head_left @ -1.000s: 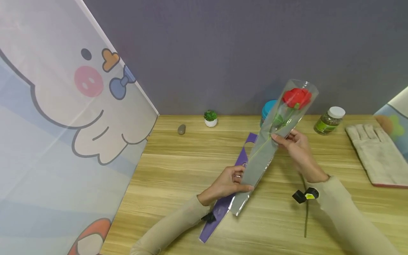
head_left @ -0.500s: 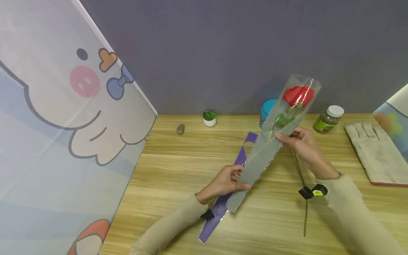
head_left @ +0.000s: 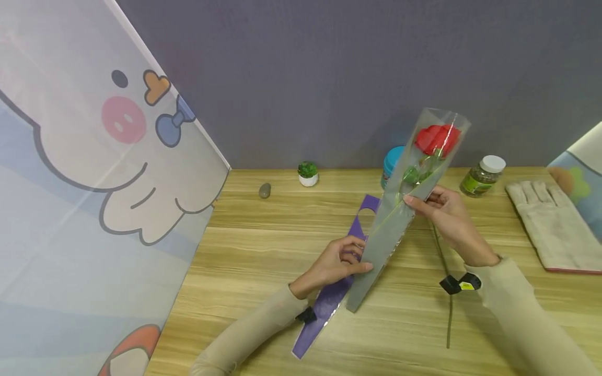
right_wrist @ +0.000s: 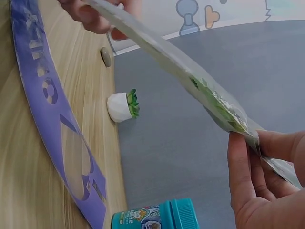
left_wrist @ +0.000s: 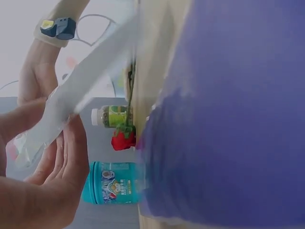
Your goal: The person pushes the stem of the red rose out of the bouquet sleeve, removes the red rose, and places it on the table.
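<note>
Both hands hold a wrapped red rose (head_left: 437, 140) slantwise above the table. Its long sleeve (head_left: 386, 230) is clear at the top and grey below, with a thin yellow-green line. My left hand (head_left: 331, 263) pinches the lower part between thumb and fingers. Farther up, just below the bloom, my right hand (head_left: 447, 222) pinches the sleeve's right edge. Beneath the left hand lies a flat purple sleeve (head_left: 308, 331) with cut-out shapes. A second rose's stem (head_left: 449, 324) runs under the right wrist; its red bloom (left_wrist: 123, 140) shows in the left wrist view, hidden in the head view.
At the back stand a small potted plant (head_left: 308, 179), a teal tub (head_left: 389, 168) partly behind the sleeve, and a white-lidded jar (head_left: 481, 180). A grey stone (head_left: 265, 190) lies back left. Work gloves (head_left: 557, 227) lie at the right. A grey wall (head_left: 305, 78) closes the back.
The wrapped rose has tilted slightly, its lower end swinging left, then back right. My left hand has moved a little up along it; my right hand has shifted slightly right, still pinching.
</note>
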The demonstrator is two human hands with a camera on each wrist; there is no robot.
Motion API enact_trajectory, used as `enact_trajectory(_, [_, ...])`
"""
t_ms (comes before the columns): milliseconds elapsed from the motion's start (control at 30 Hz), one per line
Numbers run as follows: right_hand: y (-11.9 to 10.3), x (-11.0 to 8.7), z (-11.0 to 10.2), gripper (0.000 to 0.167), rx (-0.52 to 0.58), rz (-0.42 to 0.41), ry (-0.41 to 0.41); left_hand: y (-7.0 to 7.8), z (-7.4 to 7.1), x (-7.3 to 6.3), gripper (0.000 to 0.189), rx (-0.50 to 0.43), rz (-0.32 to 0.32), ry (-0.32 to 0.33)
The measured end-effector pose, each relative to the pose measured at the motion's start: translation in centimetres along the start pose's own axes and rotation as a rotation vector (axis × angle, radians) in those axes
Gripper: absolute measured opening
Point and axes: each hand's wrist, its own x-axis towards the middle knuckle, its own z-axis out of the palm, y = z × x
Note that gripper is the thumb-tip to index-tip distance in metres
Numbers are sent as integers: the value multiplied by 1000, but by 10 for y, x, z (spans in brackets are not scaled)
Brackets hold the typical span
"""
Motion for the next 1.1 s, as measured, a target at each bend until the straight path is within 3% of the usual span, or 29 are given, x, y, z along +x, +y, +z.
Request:
enact_trajectory(367, [-1,-2,6,23,-19,-25,30,10,0,3,32,-33,17,49])
enact_trajectory(733, [3,-2,12,40,-20,-100,107,15,3,2,33,-35,31,42])
enact_trajectory(1100, [5,-2,15,36,-52,-158,132,16,5,2,41,-63,47,15])
